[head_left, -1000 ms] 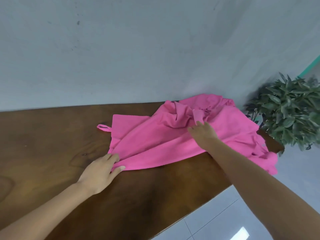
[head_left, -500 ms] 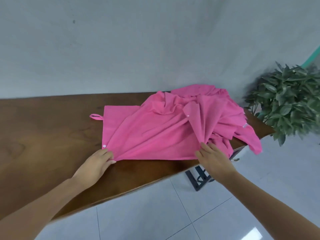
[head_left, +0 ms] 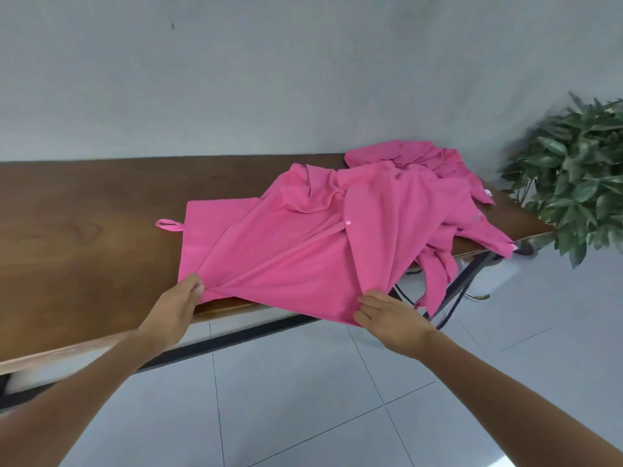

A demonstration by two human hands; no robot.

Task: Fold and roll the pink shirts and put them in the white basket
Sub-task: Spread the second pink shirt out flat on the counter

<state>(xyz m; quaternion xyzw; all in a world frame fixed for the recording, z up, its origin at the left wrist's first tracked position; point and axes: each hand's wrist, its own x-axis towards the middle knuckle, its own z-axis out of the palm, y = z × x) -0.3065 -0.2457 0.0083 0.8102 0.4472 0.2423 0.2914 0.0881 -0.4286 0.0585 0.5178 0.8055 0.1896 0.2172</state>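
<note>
Shirt point(head_left: 303, 251) half off table point(head_left: 84, 230) front edge, hem pinched by left hand point(head_left: 175, 308) and right hand point(head_left: 394, 318). Slide to floor risked if overhang is pulled further. Basket not seen.

Shirt point(head_left: 303, 251) on table point(head_left: 84, 230), overhanging front edge; 2nd shirt point(head_left: 414, 155) behind, plant point(head_left: 580, 176) at right

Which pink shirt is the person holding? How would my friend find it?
Look at the long brown table by the grey wall. The nearer pink shirt spills over its front edge, left hand and right hand pinching its hem. The other pink shirt lies crumpled behind, untouched.
</note>
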